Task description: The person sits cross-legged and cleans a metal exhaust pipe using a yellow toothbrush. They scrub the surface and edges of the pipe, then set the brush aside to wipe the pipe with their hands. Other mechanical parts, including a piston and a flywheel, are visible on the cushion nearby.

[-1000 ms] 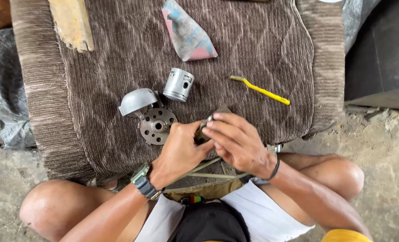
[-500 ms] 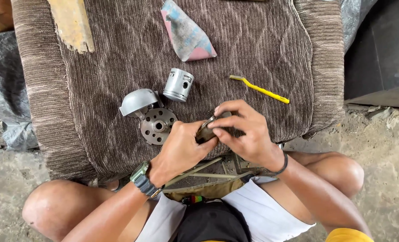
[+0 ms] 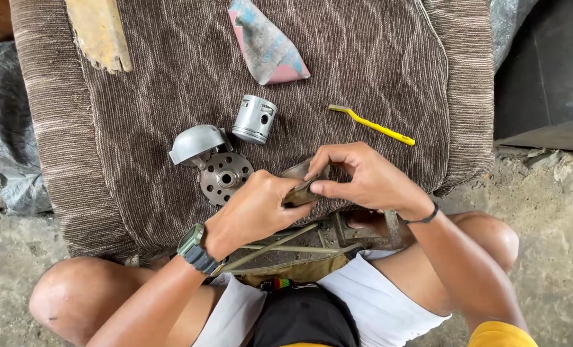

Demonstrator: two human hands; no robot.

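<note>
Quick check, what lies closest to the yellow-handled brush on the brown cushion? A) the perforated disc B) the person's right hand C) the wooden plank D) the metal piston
B: the right hand sits just below the yellow-handled brush, while the piston and disc lie further left.

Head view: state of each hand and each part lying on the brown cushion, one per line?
left hand: closed around a small dark piece
right hand: pinching the same piece
small dark piece: held between both hands
piston: lying on its side
perforated metal disc: lying flat
yellow brush: lying flat, untouched
folded sandpaper: lying flat
</note>
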